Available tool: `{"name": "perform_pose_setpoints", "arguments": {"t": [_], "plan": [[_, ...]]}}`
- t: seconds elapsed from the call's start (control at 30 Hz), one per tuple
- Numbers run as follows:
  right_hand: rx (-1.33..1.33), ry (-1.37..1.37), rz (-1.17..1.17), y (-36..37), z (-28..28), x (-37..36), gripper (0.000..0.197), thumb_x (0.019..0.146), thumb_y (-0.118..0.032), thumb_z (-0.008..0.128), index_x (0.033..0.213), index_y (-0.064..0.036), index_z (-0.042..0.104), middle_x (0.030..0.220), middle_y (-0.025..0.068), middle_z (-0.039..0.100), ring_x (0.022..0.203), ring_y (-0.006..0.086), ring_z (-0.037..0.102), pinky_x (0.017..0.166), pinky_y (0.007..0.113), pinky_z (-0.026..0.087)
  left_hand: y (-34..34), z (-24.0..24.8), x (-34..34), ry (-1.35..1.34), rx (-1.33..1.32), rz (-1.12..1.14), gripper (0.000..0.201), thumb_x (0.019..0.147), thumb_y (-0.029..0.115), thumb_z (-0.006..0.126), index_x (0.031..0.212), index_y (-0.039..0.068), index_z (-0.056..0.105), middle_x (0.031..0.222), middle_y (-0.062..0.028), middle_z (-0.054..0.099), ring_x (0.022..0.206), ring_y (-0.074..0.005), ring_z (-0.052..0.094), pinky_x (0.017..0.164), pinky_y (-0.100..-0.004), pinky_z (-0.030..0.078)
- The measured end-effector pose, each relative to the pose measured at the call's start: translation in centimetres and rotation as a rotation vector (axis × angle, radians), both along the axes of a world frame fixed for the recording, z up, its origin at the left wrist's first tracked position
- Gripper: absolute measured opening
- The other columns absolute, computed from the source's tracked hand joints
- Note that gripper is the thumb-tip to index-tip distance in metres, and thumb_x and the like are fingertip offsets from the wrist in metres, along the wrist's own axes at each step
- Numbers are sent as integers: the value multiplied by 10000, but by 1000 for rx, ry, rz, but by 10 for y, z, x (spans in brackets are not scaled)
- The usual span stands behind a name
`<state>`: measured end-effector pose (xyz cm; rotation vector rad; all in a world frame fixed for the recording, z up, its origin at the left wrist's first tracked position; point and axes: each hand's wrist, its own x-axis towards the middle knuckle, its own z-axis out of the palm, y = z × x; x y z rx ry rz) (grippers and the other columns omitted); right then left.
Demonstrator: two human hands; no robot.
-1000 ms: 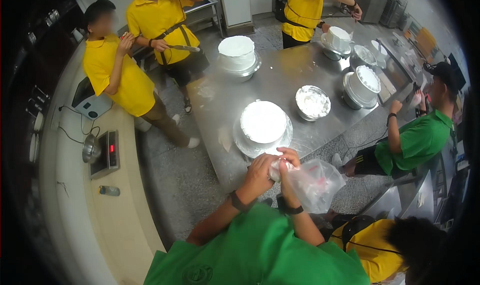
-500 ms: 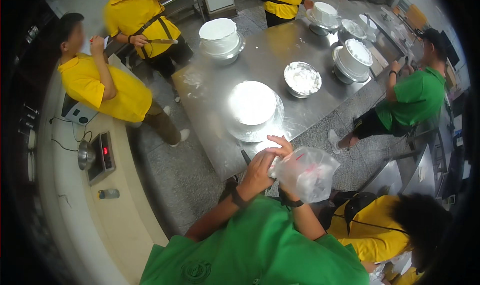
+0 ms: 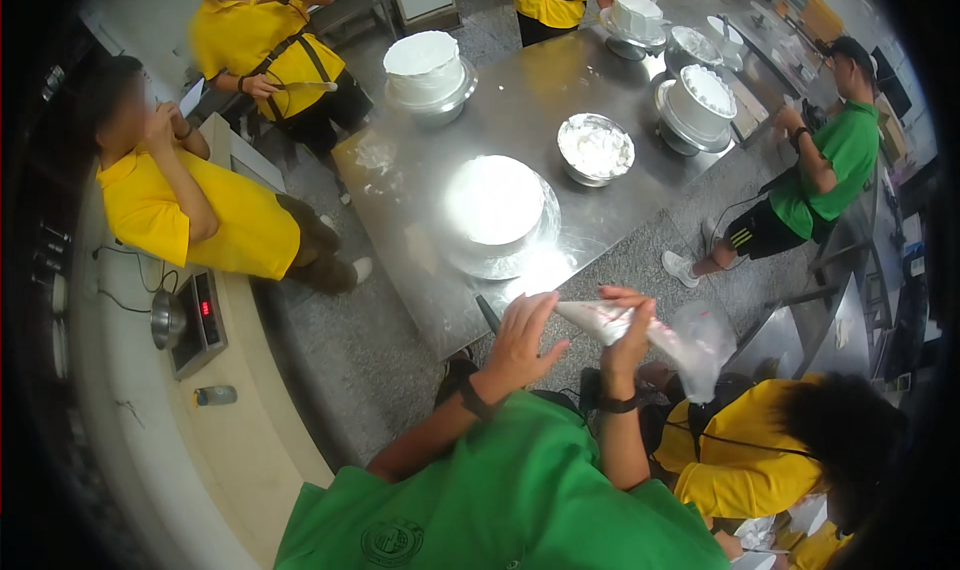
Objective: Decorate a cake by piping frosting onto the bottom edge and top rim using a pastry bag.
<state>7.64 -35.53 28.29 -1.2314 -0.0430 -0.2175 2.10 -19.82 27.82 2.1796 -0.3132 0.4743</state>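
Observation:
My right hand (image 3: 628, 342) is wrapped round a clear piping bag (image 3: 592, 320) with white cream inside and pink marks on it. Its narrow tip points left, toward my left hand (image 3: 522, 342); the loose upper end hangs beyond my right wrist. The left hand is open, thumb spread and fingers stretched beside the tip; whether they touch it I cannot tell. Just ahead of my hands, a round white-frosted cake (image 3: 492, 200) stands on a turntable (image 3: 552, 232). A dark handle (image 3: 488, 314) juts over the table's near edge, next to my left fingers.
On the steel table (image 3: 400, 260) stand a metal bowl of cream (image 3: 596, 150) and more frosted cakes, one at far left (image 3: 424, 70), another at right (image 3: 702, 100). A counter at left holds a scale (image 3: 200, 325). People in yellow and green surround the table, one close at my right (image 3: 760, 450).
My hands have moved apart, the right going rightward with the piping bag, which now lies stretched out with its tip to the left. The left hand has opened. The person at left has raised both hands.

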Motion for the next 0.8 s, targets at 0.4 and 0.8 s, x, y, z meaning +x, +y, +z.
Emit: {"name": "perform_pose_setpoints", "arguments": {"t": [0.4, 0.8], "plan": [[126, -147, -116, 17, 33, 38, 452, 1029, -390, 228, 820, -60, 457, 670, 123, 548, 733, 271, 581, 833, 448, 473, 137, -197, -2, 352, -498, 593, 275, 913, 59, 486, 1168, -35, 521, 1092, -146, 590, 1043, -247, 557, 926, -361, 427], [233, -245, 152, 97, -2, 92, 601, 1010, -475, 200, 617, -78, 423, 561, 141, 528, 580, 269, 526, 655, 406, 467, 128, -281, 11, 529, 305, 721, 536, 829, 48, 475, 1352, -20, 383, 1468, -217, 302, 1378, -361, 256, 1129, -526, 163]]}}
